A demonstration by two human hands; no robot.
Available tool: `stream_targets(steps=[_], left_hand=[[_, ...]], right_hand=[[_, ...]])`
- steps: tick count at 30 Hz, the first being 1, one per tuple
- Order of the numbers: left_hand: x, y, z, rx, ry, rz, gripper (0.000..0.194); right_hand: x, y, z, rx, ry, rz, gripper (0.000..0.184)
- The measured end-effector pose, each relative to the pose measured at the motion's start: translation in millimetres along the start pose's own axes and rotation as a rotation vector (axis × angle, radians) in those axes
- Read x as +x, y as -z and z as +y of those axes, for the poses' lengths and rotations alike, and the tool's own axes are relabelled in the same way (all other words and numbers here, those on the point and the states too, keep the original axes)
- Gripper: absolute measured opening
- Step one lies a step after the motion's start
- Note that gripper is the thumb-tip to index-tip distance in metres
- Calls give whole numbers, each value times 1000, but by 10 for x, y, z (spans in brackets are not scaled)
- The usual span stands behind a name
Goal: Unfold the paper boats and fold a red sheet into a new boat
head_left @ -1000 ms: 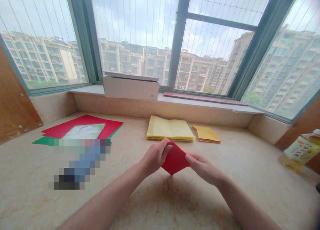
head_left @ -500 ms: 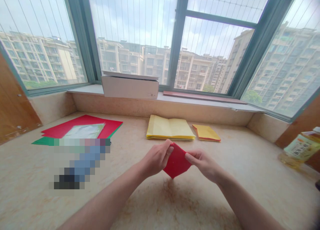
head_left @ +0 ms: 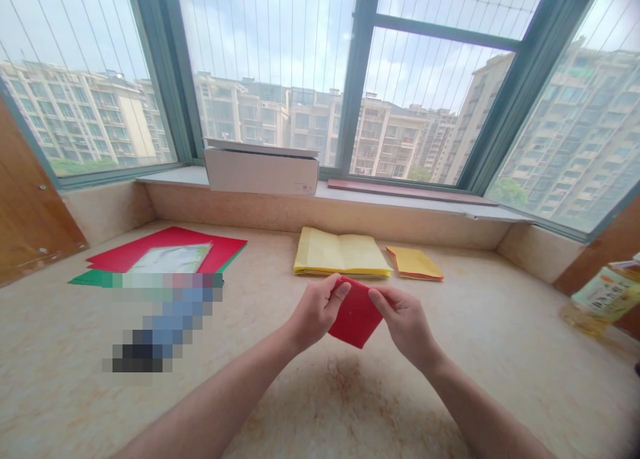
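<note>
Between my two hands, a red folded paper is held up above the counter, its lower edge tilted. My left hand pinches its upper left part, thumb on the near face. At its upper right corner, my right hand grips with thumb and fingers. Beyond the hands lies a stack of folded yellow paper. A smaller folded orange-yellow paper rests to the right of that stack.
Red sheets and green sheets lie at the left under a clear packet. A pixelated patch hides something in front of them. A white box stands on the sill. An oil bottle is at the right edge.
The red paper has turned in my hands; its lowest corner has shifted to the right. My right hand has moved its grip to the upper right corner.
</note>
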State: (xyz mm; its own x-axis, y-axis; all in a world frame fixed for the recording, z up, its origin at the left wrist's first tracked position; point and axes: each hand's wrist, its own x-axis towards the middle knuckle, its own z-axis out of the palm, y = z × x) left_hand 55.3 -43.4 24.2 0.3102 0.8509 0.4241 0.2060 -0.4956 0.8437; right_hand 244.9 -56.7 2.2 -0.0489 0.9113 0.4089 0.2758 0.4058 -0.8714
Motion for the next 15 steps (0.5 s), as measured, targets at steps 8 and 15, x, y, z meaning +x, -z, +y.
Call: stream_targets(steps=[8,15], left_hand=[[-2,-29,67,-207,158,-66,40],[-5,-93,29,-353,188,42,38]], right_hand=[[-50,21,4,-165,182,49,25],[40,8,-34,282,-98,-70,50]])
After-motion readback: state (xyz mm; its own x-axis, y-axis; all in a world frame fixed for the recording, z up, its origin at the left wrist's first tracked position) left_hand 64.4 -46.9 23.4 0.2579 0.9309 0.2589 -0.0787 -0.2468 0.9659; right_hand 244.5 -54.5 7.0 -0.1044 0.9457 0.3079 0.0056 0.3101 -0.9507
